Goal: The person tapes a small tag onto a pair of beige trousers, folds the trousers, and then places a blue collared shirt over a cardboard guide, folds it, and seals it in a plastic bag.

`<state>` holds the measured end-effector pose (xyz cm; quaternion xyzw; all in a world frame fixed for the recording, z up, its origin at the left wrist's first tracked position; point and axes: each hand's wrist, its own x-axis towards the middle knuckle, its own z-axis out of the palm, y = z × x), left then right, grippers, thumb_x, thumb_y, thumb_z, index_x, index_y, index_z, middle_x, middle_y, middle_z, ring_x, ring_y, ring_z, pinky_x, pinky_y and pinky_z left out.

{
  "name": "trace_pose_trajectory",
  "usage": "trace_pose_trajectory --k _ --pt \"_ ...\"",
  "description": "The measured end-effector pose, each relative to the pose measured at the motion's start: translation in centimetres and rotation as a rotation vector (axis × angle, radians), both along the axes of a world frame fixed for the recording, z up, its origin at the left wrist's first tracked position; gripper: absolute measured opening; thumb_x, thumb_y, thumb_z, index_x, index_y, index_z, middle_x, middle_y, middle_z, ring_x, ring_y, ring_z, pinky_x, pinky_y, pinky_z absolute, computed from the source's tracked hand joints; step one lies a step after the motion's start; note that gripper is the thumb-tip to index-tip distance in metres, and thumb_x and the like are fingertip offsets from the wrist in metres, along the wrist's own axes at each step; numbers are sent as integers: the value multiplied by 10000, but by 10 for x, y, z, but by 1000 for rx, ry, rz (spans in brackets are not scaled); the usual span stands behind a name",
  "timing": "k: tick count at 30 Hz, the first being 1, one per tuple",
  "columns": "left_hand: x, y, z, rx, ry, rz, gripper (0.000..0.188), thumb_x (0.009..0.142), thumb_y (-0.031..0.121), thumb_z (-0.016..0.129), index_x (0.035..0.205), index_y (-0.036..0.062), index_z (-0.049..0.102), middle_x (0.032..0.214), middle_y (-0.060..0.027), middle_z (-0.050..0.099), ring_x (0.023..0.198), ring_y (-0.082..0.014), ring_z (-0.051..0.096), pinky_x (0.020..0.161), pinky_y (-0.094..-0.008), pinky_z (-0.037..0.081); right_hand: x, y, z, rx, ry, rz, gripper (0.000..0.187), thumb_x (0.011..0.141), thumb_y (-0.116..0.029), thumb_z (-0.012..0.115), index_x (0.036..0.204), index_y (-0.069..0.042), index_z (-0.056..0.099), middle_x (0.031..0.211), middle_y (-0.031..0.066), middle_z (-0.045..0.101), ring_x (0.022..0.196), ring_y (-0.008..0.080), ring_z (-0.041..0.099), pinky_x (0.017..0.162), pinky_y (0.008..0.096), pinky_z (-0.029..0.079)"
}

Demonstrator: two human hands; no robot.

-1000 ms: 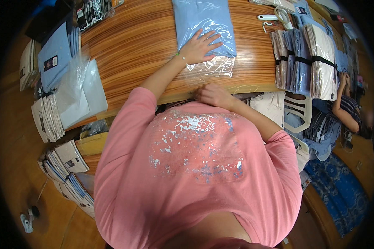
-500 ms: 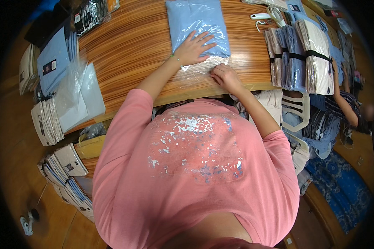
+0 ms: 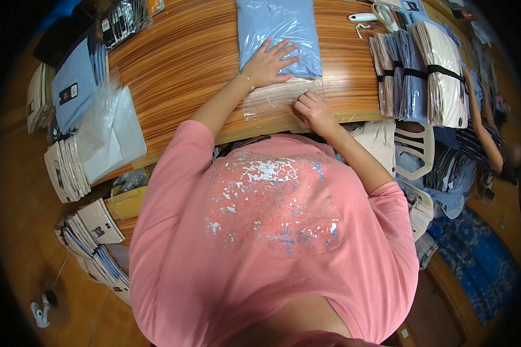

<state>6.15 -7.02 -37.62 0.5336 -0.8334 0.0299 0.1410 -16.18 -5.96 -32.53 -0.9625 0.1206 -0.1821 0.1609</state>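
A folded light-blue garment (image 3: pixel 279 26) lies on the wooden table inside a clear plastic bag. My left hand (image 3: pixel 270 65) rests flat on its near end, fingers spread, pressing on the plastic. Toward me, the bag's clear flap (image 3: pixel 266 103) stretches out smooth over the wood. My right hand (image 3: pixel 314 111) is curled with its fingers closed at the right part of that flap, close to the table's near edge. The fingertips are partly hidden, but they appear to pinch the plastic.
Banded stacks of bagged garments (image 3: pixel 414 75) stand at the right, with scissors (image 3: pixel 385 17) and a white-handled tool (image 3: pixel 362 18) behind. Clear bags (image 3: pixel 101 127) and folded blue garments (image 3: pixel 72 87) lie left. A white chair (image 3: pixel 419 153) and another person's arm (image 3: pixel 486 136) are at the right.
The bag's flap, crumpled before, now lies flatter and extends nearer to me. My right hand has moved slightly toward the table's near edge. My left hand stays spread on the bag.
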Motion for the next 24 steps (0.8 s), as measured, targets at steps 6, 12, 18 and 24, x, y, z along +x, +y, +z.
trace_pose_trajectory --k 6,12,18,24 --pt "0 0 -1 -40 -4 0 561 835 510 499 1327 246 438 1411 -20 364 1324 -236 289 1059 -533 231 -1 3 4 27 1 1 134 660 -61 589 769 -50 512 755 77 476 757 252 494 684 357 448" --pt "-1 -1 -1 8 -1 6 584 825 486 537 1348 263 405 1440 -29 322 1337 -240 266 1066 -538 212 -16 16 10 57 39 34 151 646 -46 572 781 -51 503 787 81 480 784 261 491 690 358 446" --pt "-1 -2 -2 2 36 5 574 819 478 543 1334 254 424 1436 -35 328 1341 -242 261 1062 -541 218 -28 32 1 100 21 -67 152 658 -34 581 804 -42 537 828 87 505 808 265 506 710 353 455" --pt "-1 -1 0 -6 10 8 552 838 494 507 1328 251 434 1428 -41 344 1332 -240 278 1071 -538 212 -45 53 8 341 -32 -201 250 683 -2 606 929 -45 597 991 93 567 914 276 537 777 338 465"
